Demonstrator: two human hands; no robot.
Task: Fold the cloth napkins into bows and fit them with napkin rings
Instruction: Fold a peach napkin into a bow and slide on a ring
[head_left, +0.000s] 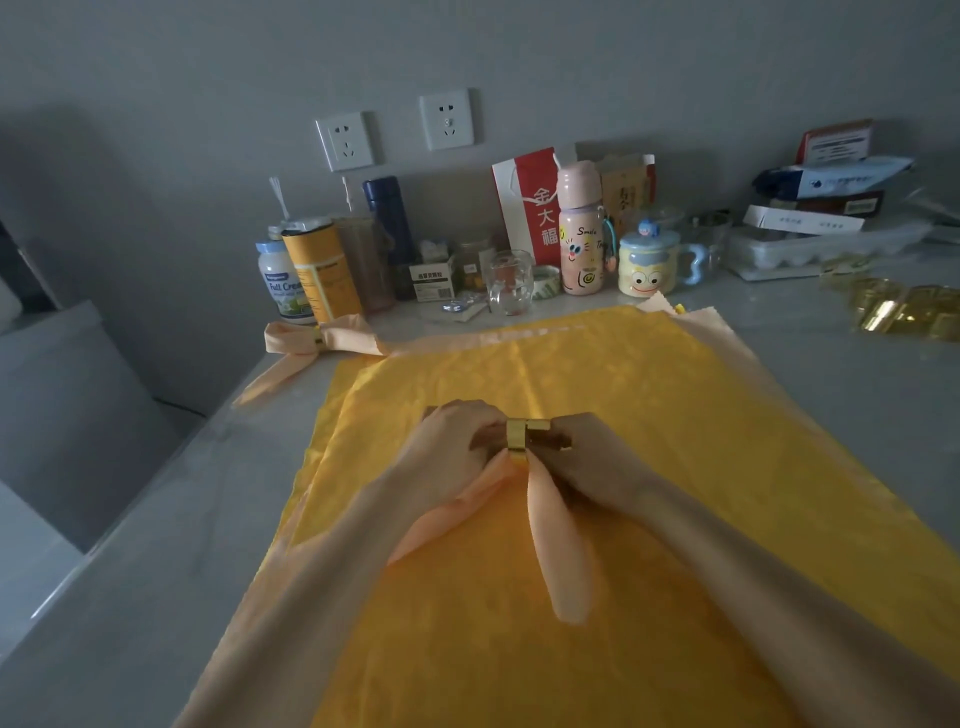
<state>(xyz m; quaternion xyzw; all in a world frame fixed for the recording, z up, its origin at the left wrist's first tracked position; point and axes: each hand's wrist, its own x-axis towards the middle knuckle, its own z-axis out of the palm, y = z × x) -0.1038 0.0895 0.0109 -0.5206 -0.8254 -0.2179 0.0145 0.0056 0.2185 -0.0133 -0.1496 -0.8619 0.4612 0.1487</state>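
On my feed, the left hand (447, 447) has its grip closed around the gathered middle of a peach napkin (556, 545), fingers curled over the fabric just left of a gold napkin ring (519, 441). The right hand (587, 457) closes its grip on the ring from the other side, fingertips pinching the gold band; I cannot tell how much fabric sits inside it. Both hands touch the ring and meet over the middle of a yellow cloth (649, 415), which I use as my landmark. Two long peach tails come out of the ring toward me and lie flat on the yellow cloth, one slanting left under the left forearm, the other running down between the forearms. The yellow cloth is spread over a pale grey surface (182, 519), with the edges of a peach cloth (701, 332) peeking out from under it along its far and right sides. Just off the far left corner of the yellow cloth lies a finished peach bow (317, 343), cinched with its own gold band. Well off its far right corner, shiny gold pieces (904, 312) glint on the surface, too blurred to make out. Beyond its far edge, against the wall, stand a clear glass (510, 283), a pink bottle (581, 234), a cartoon-face mug (649, 262), a red and white paper bag (530, 208), an orange canister (322, 270) and a dark blue flask (387, 218). Two wall sockets (345, 141) sit above those.
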